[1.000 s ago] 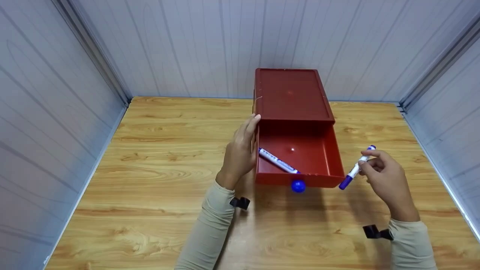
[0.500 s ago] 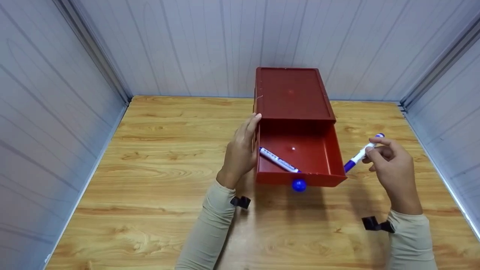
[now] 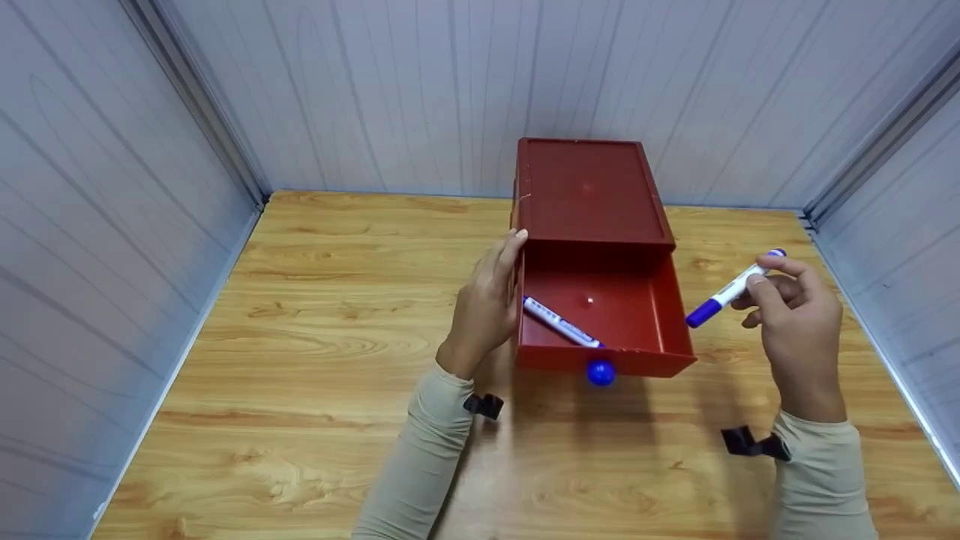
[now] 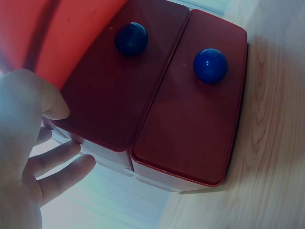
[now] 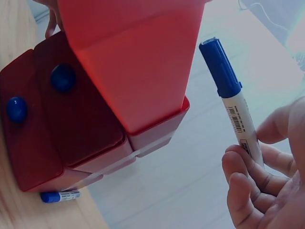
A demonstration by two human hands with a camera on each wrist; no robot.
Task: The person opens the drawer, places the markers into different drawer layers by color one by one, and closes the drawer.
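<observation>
A red drawer cabinet (image 3: 592, 195) has its top drawer (image 3: 622, 285) pulled out, with a blue ball knob (image 3: 600, 373) on the front. A white marker (image 3: 559, 321) with blue ends lies slantwise at the drawer's front left. Against the cabinet's left side rests my left hand (image 3: 484, 307), its fingers extended along the wall; in the left wrist view its thumb is at the front edge. To the right of the drawer, my right hand (image 3: 799, 322) pinches another blue-capped marker (image 3: 739, 286) between thumb and fingers, the cap pointing toward the drawer.
Below the open drawer are two closed drawers with blue knobs (image 4: 210, 66). In the right wrist view a third marker (image 5: 59, 196) lies on the wooden table (image 3: 337, 337) along the cabinet's right side. Pale panel walls (image 3: 375, 97) enclose the back and sides.
The right hand has carried its marker up and to the right in the head view, away from the drawer's front corner. The left hand stays at the cabinet.
</observation>
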